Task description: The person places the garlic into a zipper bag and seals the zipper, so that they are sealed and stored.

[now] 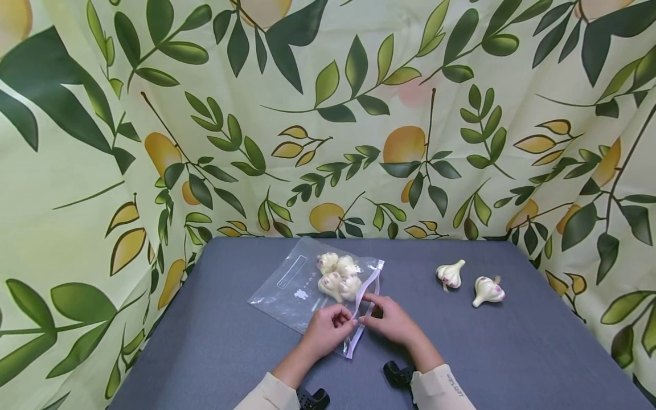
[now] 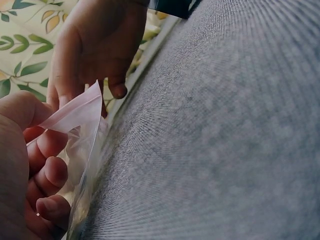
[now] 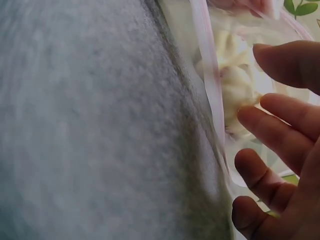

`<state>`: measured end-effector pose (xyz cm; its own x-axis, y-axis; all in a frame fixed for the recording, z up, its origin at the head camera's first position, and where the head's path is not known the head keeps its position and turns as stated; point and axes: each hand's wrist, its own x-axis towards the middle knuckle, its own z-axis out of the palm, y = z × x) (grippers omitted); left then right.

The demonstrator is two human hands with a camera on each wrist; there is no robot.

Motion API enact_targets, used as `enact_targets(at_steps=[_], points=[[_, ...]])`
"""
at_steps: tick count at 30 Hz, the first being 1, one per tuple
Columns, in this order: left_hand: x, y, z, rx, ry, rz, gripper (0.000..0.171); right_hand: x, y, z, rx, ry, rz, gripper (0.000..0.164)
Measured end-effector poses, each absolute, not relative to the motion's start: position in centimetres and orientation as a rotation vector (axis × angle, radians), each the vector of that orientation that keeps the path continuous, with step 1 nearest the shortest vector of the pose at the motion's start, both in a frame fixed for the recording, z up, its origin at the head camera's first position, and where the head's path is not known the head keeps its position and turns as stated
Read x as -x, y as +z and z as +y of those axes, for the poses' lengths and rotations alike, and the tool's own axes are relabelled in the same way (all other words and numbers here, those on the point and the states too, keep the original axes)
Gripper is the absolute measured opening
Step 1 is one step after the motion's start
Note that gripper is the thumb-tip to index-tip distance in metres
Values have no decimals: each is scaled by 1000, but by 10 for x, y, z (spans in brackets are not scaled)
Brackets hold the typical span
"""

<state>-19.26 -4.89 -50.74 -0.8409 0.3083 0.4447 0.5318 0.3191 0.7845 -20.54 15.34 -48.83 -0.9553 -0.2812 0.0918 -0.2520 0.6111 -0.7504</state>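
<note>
Bag (image 1: 289, 285) — mouth (image 3: 212, 75) between both hands (image 1: 329, 330) (image 1: 393, 322)

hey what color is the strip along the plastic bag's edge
The strip is pale purple, clearest in the head view.

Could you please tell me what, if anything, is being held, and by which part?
The clear zip bag: the left hand pinches its lilac edge. The right hand has its fingers apart; whether it touches the bag is unclear.
</note>
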Motion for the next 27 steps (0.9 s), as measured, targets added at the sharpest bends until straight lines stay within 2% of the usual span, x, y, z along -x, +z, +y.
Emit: enact_targets(at_steps=[5,13,19,27], points=[[193,-509,-48,773,-1546,-2349,12,204,-493,149,478,-1260,2810,59],[193,-510,-48,780,-1552,-2340,12,202,-490,151,456,-1320,2813,55],[192,-509,-48,764,-1554,-2356,11,208,-483,167,377,-1389,2911,40],[192,-511,-48,755,-1550,-2362,11,213,-479,216,-16,-1471,3376,21]])
